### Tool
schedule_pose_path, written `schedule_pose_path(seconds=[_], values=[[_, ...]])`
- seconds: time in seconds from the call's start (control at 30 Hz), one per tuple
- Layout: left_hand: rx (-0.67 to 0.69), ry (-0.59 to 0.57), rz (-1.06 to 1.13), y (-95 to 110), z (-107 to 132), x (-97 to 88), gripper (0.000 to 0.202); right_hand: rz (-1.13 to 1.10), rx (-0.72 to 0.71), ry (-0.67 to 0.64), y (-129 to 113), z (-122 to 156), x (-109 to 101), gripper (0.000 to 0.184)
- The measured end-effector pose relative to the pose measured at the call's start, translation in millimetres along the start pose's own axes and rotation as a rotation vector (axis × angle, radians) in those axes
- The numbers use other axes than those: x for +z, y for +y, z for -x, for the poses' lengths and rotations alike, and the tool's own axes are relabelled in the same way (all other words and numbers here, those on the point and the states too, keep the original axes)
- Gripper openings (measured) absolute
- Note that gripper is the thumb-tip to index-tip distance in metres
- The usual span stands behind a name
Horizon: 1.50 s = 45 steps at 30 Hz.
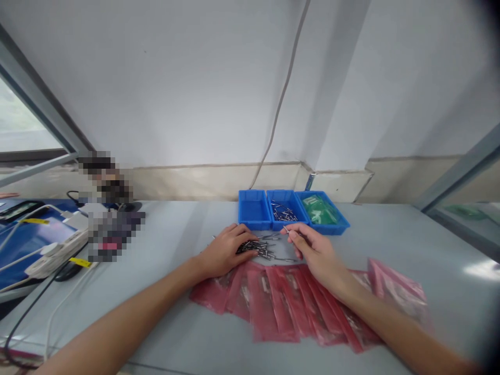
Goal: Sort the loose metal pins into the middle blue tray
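My left hand (226,249) rests on the grey table against a loose pile of thin metal pins (265,252), its fingers and thumb apart and curved around the pile's left side. Some of the pins are hidden under that hand. My right hand (312,247) is closed, with thumb and forefinger pinching one slim metal pin (286,229) just in front of the middle blue tray. Nearer to me, several pink plastic bags (269,307) lie overlapping in a row, with small items showing faintly inside some. My right forearm crosses over the bags at the right.
Three blue trays stand behind the pile: a left tray (253,207), a middle tray (275,225) holding metal pins, and a right tray (332,229) with green bags (320,209). White power strips (58,255) and cables lie at the left, beside a blurred-out patch. A wall (203,104) closes the back.
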<state>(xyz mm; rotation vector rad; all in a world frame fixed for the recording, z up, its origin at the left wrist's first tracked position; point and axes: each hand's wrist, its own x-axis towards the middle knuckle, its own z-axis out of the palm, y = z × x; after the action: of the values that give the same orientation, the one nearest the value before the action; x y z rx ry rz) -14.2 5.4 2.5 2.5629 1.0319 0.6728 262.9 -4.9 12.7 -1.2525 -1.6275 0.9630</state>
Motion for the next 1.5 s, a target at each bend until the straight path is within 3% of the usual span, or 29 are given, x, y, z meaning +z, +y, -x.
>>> schedule_pose_path(seconds=[0.47, 1.5], values=[[0.001, -0.002, 0.002, 1.7, 0.2, -1.6, 0.029, -0.04, 0.002, -0.026, 3.7, 0.3, 0.6, 0.027], [0.007, 0.011, 0.007, 1.0, 0.4, -0.8, 0.03, 0.014, -0.017, -0.02, -3.3, 2.5, 1.2, 0.041]])
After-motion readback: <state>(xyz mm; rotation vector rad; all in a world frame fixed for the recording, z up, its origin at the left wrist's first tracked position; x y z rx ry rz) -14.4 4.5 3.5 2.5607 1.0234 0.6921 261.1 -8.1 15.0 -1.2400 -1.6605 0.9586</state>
